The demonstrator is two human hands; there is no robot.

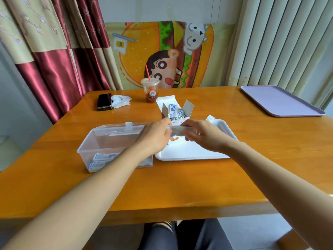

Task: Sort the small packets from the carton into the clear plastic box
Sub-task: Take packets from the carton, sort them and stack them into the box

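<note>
An open white carton (187, 107) stands at mid-table with blue-and-white packets (173, 110) sticking up inside. Just in front of it, my left hand (155, 136) and my right hand (201, 134) hold a blurred stack of packets (175, 131) between them, one hand at each end, above the white tray (191, 152). The clear plastic box (100, 139) sits to the left with its lid tipped back. Two packets (102, 160) lie flat in its near corner; my left forearm hides the box's right side.
A lilac tray (281, 101) lies at the far right. An iced drink cup with a red straw (150, 91), a dark phone (104, 101) and crumpled tissue (120, 101) sit at the back. Curtains and a cartoon cloth hang behind the table.
</note>
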